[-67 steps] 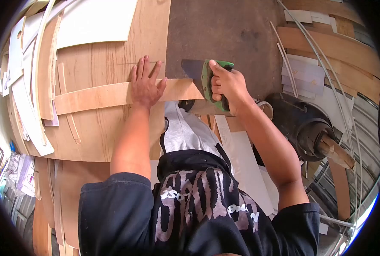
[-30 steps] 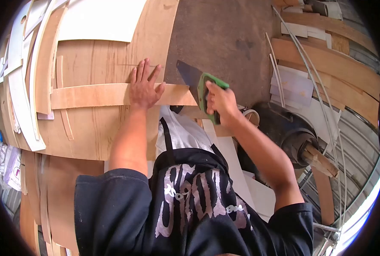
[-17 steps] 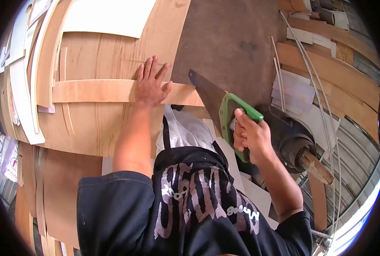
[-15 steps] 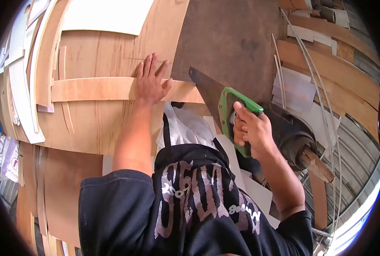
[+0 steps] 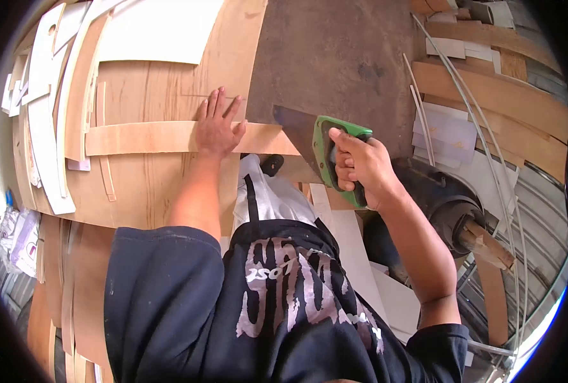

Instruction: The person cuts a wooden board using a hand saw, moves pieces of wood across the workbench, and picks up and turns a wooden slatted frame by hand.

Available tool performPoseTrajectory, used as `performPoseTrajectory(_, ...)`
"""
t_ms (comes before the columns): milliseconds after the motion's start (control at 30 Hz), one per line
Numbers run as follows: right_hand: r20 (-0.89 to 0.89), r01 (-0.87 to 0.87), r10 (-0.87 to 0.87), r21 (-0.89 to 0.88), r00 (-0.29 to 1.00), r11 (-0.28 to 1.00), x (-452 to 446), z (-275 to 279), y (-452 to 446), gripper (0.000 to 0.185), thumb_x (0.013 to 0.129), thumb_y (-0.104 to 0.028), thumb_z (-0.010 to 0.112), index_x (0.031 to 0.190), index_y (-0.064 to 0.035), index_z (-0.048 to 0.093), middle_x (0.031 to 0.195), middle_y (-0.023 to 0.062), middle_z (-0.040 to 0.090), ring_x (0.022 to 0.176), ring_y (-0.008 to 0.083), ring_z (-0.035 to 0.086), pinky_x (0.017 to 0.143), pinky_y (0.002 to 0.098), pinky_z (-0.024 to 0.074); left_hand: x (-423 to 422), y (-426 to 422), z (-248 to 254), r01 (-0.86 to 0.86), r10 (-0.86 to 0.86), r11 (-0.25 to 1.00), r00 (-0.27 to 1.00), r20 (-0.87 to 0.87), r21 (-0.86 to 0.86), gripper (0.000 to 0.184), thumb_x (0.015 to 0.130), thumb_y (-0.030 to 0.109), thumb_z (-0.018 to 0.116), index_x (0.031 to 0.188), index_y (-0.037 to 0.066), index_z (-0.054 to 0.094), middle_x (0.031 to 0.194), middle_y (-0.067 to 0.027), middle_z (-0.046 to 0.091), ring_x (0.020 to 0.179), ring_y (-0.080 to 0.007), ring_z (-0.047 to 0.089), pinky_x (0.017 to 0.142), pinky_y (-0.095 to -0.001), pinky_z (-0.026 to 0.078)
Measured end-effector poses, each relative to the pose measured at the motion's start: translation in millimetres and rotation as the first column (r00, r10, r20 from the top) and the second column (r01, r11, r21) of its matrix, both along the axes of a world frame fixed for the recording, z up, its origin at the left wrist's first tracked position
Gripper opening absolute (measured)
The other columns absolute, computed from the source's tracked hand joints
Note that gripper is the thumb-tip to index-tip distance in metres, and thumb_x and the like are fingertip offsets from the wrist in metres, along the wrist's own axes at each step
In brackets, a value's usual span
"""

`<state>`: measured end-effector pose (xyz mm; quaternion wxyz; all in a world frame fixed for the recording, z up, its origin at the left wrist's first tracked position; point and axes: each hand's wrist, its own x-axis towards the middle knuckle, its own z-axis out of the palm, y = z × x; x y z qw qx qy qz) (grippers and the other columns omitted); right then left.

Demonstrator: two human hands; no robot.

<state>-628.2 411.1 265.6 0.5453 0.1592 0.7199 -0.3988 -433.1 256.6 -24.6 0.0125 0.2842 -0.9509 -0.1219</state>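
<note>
My left hand (image 5: 219, 131) lies flat with its fingers spread on a narrow wooden strip (image 5: 150, 137), pressing it against the wide plywood sheet (image 5: 169, 185) beneath. The strip's right end juts out past the sheet's edge. In my right hand (image 5: 363, 167) is a hand saw (image 5: 302, 131), gripped by its green and black handle. Its dark blade slants up and to the left, meeting the strip near that overhanging end. From this view I cannot tell how deep the teeth sit in the wood.
A white board (image 5: 159, 32) lies on the plywood's far part. Stacked boards (image 5: 53, 121) stand along the left. At right are a black cylindrical object (image 5: 437, 198) with a wooden piece (image 5: 488, 246) in it, long thin rods (image 5: 466, 96) and piled planks (image 5: 501, 102).
My right hand and the saw have shifted up and slightly left, and the blade lies at a flatter slant. The left hand stays on the strip; the whole view has shifted a little.
</note>
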Motion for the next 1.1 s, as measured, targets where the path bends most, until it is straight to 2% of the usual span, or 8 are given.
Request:
performPoseTrajectory(200, -0.038, 0.097, -0.098, -0.031, 0.994, 0.995, 16.7, 2.5, 38.0, 0.038, 0.101, -0.032, 0.067, 0.074, -0.0149, 0.046, 0.063, -0.0050, 0.037, 0.048, 0.0083, 0.036, 0.045, 0.0293, 0.0314, -0.4, 0.7, 0.8, -0.005, 0.006, 1.000, 0.999, 0.032, -0.019, 0.066, 0.099, 0.051, 0.051, 0.159, 0.025, 0.041, 0.169, -0.0156, 0.024, 0.155, -0.0318, 0.025, 0.126, -0.0500, 0.022)
performPoseTrajectory(367, -0.044, 0.133, -0.134, -0.021, 0.990, 0.991, 9.7, -38.0, 34.5, 0.040, 0.101, -0.032, 0.067, 0.073, -0.0158, 0.043, 0.062, -0.0052, 0.036, 0.048, 0.0088, 0.035, 0.045, 0.0298, 0.0301, -0.5, 0.1, -1.9, 0.001, -0.001, 1.000, 1.000, -0.017, 0.004, 0.066, 0.099, 0.051, 0.050, 0.159, 0.025, 0.041, 0.169, -0.0160, 0.025, 0.156, -0.0320, 0.025, 0.125, -0.0506, 0.022)
performPoseTrajectory(500, -0.005, 0.113, -0.114, -0.067, 0.994, 0.991, -0.8, -89.2, 1.9, 0.040, 0.101, -0.028, 0.065, 0.072, -0.0167, 0.040, 0.062, -0.0060, 0.036, 0.047, 0.0082, 0.034, 0.044, 0.0308, 0.0288, 0.1, -1.0, 1.0, -0.005, 0.005, 1.000, 1.000, 0.002, 0.015, 0.065, 0.099, 0.050, 0.051, 0.158, 0.025, 0.042, 0.168, -0.0165, 0.026, 0.155, -0.0324, 0.026, 0.125, -0.0507, 0.022)
performPoseTrajectory(733, -0.048, 0.058, -0.061, -0.070, 0.997, 0.996, 16.2, -104.6, -2.9, 0.037, 0.100, -0.025, 0.065, 0.072, -0.0169, 0.043, 0.061, -0.0064, 0.037, 0.046, 0.0072, 0.034, 0.042, 0.0295, 0.0273, 0.4, 2.5, -0.4, -0.002, 0.003, 1.000, 1.000, 0.020, -0.011, 0.065, 0.099, 0.050, 0.051, 0.159, 0.025, 0.042, 0.169, -0.0167, 0.025, 0.156, -0.0325, 0.025, 0.126, -0.0504, 0.022)
performPoseTrajectory(800, -0.130, -0.003, -0.010, -0.104, 0.991, 0.995, 28.9, -100.1, -6.4, 0.035, 0.100, -0.024, 0.066, 0.074, -0.0155, 0.045, 0.061, -0.0063, 0.038, 0.046, 0.0073, 0.034, 0.043, 0.0299, 0.0290, -0.3, 0.2, -0.5, 0.000, 0.000, 1.000, 1.000, 0.010, -0.012, 0.065, 0.099, 0.050, 0.051, 0.159, 0.025, 0.041, 0.169, -0.0169, 0.025, 0.156, -0.0329, 0.025, 0.126, -0.0500, 0.021)
performPoseTrajectory(833, -0.035, 0.072, -0.079, -0.167, 0.996, 0.983, 25.6, -92.8, -1.9, 0.035, 0.101, -0.025, 0.066, 0.074, -0.0143, 0.045, 0.061, -0.0061, 0.038, 0.046, 0.0074, 0.035, 0.044, 0.0297, 0.0305, 2.4, 0.3, -0.1, 0.007, -0.007, 1.000, 1.000, 0.007, -0.025, 0.065, 0.099, 0.050, 0.051, 0.159, 0.025, 0.041, 0.169, -0.0169, 0.025, 0.156, -0.0329, 0.025, 0.126, -0.0500, 0.021)
performPoseTrajectory(967, -0.076, 0.169, -0.180, -0.133, 0.981, 0.977, 35.7, -97.1, 35.3, 0.034, 0.101, -0.026, 0.066, 0.077, -0.0146, 0.047, 0.062, -0.0060, 0.037, 0.046, 0.0077, 0.036, 0.044, 0.0289, 0.0319, -1.0, 1.3, -2.6, 0.000, 0.000, 1.000, 1.000, 0.026, 0.001, 0.067, 0.098, 0.054, 0.050, 0.159, 0.025, 0.041, 0.169, -0.0169, 0.025, 0.156, -0.0334, 0.022, 0.126, -0.0500, 0.018)
performPoseTrajectory(1100, -0.045, 0.161, -0.164, -0.052, 0.986, 0.986, 36.4, -4.2, 45.0, 0.031, 0.101, -0.028, 0.068, 0.080, -0.0129, 0.050, 0.061, -0.0056, 0.039, 0.045, 0.0082, 0.038, 0.042, 0.0288, 0.0329, -0.6, -1.2, 0.9, 0.003, -0.003, 1.000, 1.000, 0.029, -0.002, 0.069, 0.098, 0.054, 0.051, 0.160, 0.026, 0.040, 0.170, -0.0166, 0.022, 0.157, -0.0329, 0.021, 0.127, -0.0498, 0.017)
